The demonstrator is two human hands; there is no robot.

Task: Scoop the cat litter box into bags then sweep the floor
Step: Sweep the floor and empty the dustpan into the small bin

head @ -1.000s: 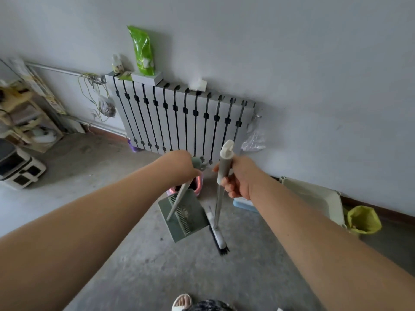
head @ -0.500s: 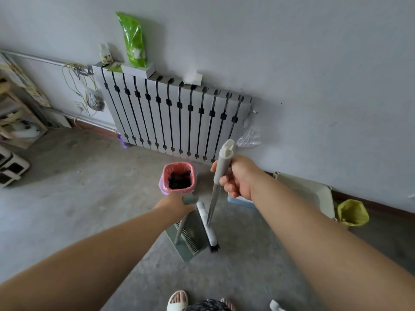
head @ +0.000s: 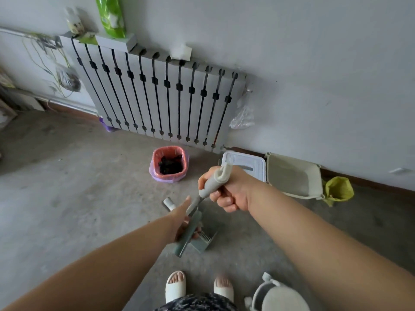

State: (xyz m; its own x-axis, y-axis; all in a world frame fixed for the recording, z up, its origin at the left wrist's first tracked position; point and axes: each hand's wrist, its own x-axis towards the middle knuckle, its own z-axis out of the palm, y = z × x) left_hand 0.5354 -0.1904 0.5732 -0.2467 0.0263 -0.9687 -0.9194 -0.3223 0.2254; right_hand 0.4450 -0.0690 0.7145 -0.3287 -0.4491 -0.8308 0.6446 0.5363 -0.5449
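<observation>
Grey concrete floor (head: 67, 187) runs back to a pale wall (head: 314, 63), and the person stands on it in white slippers (head: 176, 286) with both arms reaching forward. At centre, the right hand (head: 229, 190) is clenched around the top of the broom (head: 212, 186), whose shaft slants down and left. Just near of it, the left hand (head: 179, 218) is wrapped around the green handle of the dustpan (head: 202, 243), though its fingers are partly hidden; the pan hangs low over the floor right in front of the feet. Farther out, a pink-lined bin (head: 169, 163) holding dark waste sits on the floor before the radiator (head: 161, 97). To its right lie a white lid (head: 243, 163) and then the litter box (head: 292, 176) against the skirting, with a knotted yellow-green bag (head: 339, 189) touching its right corner. The tied bag and the pale, bare-looking box suggest the scooping and bagging are done; sweeping looks about to begin, with the bristles not yet plainly on the floor. A green packet (head: 110, 16) stands on the radiator top and a clear plastic bag (head: 242, 117) hangs at its right end.
</observation>
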